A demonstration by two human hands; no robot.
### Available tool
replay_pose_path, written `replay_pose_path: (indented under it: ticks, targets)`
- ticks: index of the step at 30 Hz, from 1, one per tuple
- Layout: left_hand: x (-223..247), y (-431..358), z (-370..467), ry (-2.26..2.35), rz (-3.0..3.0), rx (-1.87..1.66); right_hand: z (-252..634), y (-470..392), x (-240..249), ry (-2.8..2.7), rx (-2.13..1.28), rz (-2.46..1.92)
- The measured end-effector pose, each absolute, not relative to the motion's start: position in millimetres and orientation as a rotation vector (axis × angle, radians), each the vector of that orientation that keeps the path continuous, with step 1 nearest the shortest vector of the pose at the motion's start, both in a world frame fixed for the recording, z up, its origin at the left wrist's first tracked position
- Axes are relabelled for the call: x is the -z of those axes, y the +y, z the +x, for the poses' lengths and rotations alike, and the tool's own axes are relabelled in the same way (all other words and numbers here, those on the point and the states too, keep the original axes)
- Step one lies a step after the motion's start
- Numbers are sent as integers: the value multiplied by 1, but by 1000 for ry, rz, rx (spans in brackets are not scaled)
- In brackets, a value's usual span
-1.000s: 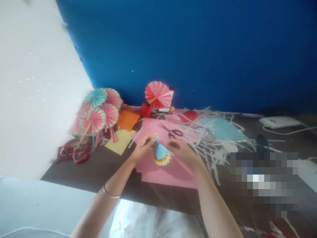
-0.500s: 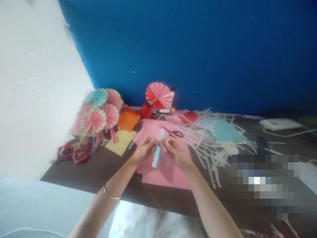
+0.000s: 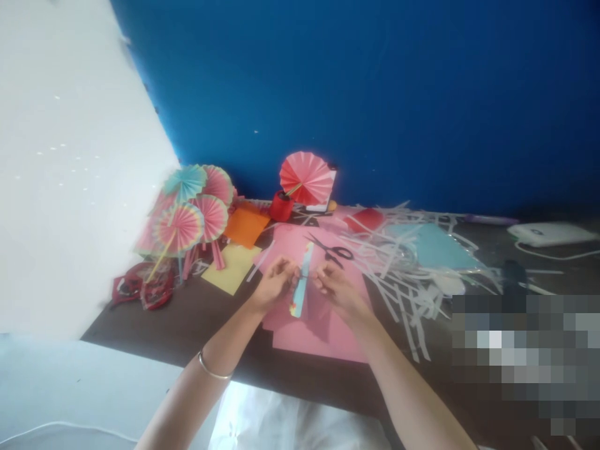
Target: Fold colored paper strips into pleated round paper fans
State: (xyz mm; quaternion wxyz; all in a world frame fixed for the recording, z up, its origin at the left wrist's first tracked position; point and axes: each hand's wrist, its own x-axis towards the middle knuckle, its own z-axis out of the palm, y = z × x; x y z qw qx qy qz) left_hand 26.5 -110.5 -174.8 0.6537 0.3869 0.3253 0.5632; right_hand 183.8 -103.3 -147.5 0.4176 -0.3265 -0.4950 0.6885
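A narrow light blue folded paper strip (image 3: 300,294), with yellow and red marks at its near end, stands lengthwise between my hands above pink paper sheets (image 3: 323,340). A thin dark thread or wire crosses its middle. My left hand (image 3: 276,282) pinches at the left side of the strip, its fingers closed on the thin dark thing. On the right side, my right hand (image 3: 335,284) is also closed at the thread's other end. Black-handled scissors (image 3: 338,252) lie on the pink paper just beyond my right hand.
Paper fans (image 3: 178,228) stand at the left by a red item (image 3: 157,286). Yellow paper (image 3: 229,269) and orange paper (image 3: 247,226) lie nearby. A pink fan (image 3: 307,178) rises from a red pot (image 3: 282,207). White paper strips (image 3: 407,300) and blue sheets (image 3: 435,247) spread rightward.
My fingers have drawn slightly apart on either side of the strip, and the thin dark line across it shows more plainly. The whole view has shifted a little.
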Motion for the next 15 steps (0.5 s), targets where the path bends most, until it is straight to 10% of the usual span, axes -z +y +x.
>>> replay_pose_path:
  ticks: [15]
  targets:
    - [147,-113,22,859,1078,-1270,186,-103,119,-1608,-1062,-1028]
